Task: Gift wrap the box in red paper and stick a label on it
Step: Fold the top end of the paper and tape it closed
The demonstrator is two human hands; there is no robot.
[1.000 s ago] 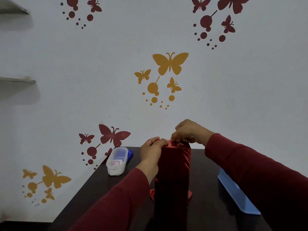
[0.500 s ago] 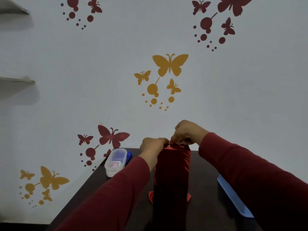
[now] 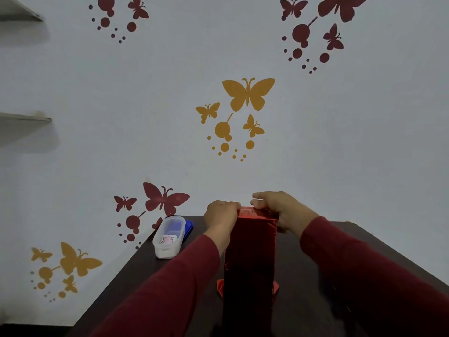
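two hands of mine meet at the top of the tall box wrapped in shiny red paper (image 3: 250,251), which stands upright on the dark brown counter (image 3: 150,271), near the middle of what i can see of it. my left hand (image 3: 222,215) is curled over the top left edge of the box, fingertips pressed onto the folded red paper there. my right hand (image 3: 279,209) covers the top right corner, fingers bent down onto the paper and the thumb side wrapped round the right face, so both hands are clamped on the wrapped top, close to each other but with a small strip of glossy paper showing between them. at the foot of the box, loose red paper flaps (image 3: 222,287) stick out on the left and right onto the counter. both my arms wear dark red long sleeves (image 3: 170,288).

near the far left corner of the counter lies a translucent white oblong plastic container (image 3: 168,237), with something small and pink showing inside it, and a blue lid (image 3: 189,227) lies just behind it, touching or nearly so. behind the counter is a pale wall with dark red butterfly stickers (image 3: 165,199) and mustard yellow butterfly stickers (image 3: 247,94). two grey shelves (image 3: 24,116) jut from the wall at the far left.
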